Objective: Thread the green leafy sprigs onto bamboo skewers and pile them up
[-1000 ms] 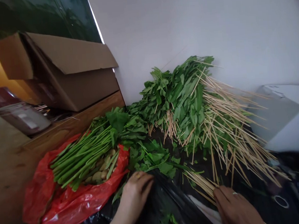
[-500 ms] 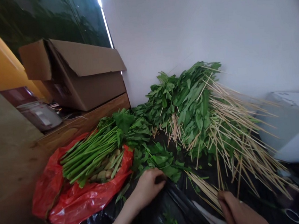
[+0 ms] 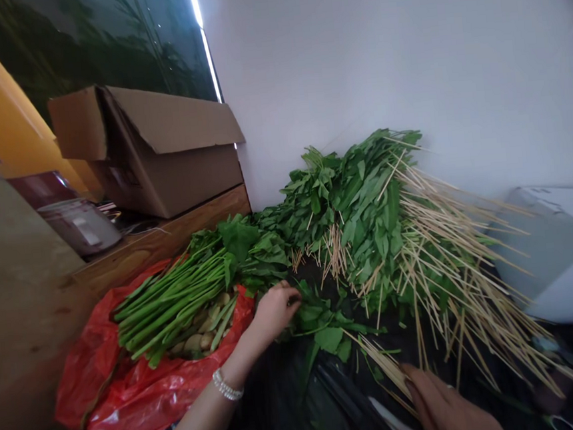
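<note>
My left hand point(image 3: 275, 311), with a beaded bracelet point(image 3: 227, 385) at its wrist, is over loose green leaves point(image 3: 326, 325). Its fingers curl toward the thumb at the leaves' left edge; whatever is between the fingertips is hidden. At the lower right, my right hand point(image 3: 450, 401) is closed at the near end of a small bundle of bamboo skewers point(image 3: 382, 362), which points away to the left. Beyond the hands lies a heap of leafy greens on skewers point(image 3: 366, 208), with bare skewer ends point(image 3: 473, 279) fanning right.
At left, a red plastic bag point(image 3: 116, 397) holds long-stemmed greens point(image 3: 179, 305) and pale brownish pieces point(image 3: 204, 339). Black plastic sheeting point(image 3: 276, 390) lies underneath. A cardboard box point(image 3: 177, 177) and a tub point(image 3: 84, 226) stand on the wooden ledge. A pale box point(image 3: 565, 251) stands right.
My left hand has moved up and away from the black plastic to the loose leaves. My right hand and the skewer bundle have shifted slightly left. The view has tilted a little.
</note>
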{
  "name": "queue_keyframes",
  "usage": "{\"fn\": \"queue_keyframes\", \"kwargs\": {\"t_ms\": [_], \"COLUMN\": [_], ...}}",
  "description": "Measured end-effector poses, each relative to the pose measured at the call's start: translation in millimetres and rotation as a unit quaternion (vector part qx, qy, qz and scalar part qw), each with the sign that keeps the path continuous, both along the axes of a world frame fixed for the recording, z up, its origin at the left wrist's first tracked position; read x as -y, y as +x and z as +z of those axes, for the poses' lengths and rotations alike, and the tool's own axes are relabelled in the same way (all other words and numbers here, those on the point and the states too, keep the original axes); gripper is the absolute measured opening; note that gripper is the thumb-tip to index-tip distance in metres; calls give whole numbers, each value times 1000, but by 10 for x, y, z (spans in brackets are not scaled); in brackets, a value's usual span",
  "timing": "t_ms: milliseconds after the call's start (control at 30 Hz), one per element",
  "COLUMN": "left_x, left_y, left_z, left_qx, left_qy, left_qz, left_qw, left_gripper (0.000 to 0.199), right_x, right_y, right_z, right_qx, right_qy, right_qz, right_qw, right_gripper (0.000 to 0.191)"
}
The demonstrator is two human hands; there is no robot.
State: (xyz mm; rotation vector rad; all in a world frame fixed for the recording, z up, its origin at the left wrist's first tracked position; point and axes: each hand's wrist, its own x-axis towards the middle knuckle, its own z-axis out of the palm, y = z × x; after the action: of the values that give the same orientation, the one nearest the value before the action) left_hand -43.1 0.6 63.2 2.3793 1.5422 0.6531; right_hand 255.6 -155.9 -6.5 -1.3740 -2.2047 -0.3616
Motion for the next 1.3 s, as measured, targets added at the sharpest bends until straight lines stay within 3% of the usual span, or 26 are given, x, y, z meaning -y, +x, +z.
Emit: {"fn": "queue_keyframes", "kwargs": {"t_ms": [133,200,333,400,467,533,600,733,800,933,1000,1100,1200,1300], "left_x": [86,156,192,139,71,36,81,421,628,833,796,630,454,340], "left_y": [35,12,-56,-79,-87,-84,-86,-177,-272,-498,-579,-567,-395,-227], "left_z": [306,323,-6,-177,-220,-105,118,503,524,320,235,187,103,-81], "left_qx": [151,164,47,26,40,64,134,297,294,203,198,196,88,-8], "left_qy": [69,64,13,-18,-26,-9,7,-27,-87,-176,-147,-84,-55,-70], "left_qz": [22,5,-28,-38,-45,-37,-22,-45,-79,-139,-101,10,79,140], "left_qw": [986,984,998,999,998,997,991,953,948,953,964,977,991,988], "left_gripper": [15,16,25,22,13,12,14,15,17,19,22,30,30,19], "right_x": [-142,-274,-540,-617,-644,-637,-615,-592,-595,-600,-597,-589,-582,-575], "right_y": [-98,-214,-461,-520,-523,-488,-443,-393,-387,-383,-386,-405,-430,-442], "right_z": [225,340,387,305,194,97,40,9,-3,-39,-49,-53,-54,-48], "right_qx": [-23,-35,-31,-25,-28,-34,-42,-51,-43,-28,-27,-25,-22,-20], "right_qy": [11,-3,-43,-21,9,27,32,29,25,24,31,42,50,61], "right_qz": [-39,-56,-44,-40,-37,-33,-32,-33,-35,-34,-36,-35,-29,-24], "right_qw": [999,998,998,999,999,999,998,998,998,999,999,998,998,998], "right_gripper": [26,29,31,33,35,36,36,35,34,33,34,34,35,35]}}
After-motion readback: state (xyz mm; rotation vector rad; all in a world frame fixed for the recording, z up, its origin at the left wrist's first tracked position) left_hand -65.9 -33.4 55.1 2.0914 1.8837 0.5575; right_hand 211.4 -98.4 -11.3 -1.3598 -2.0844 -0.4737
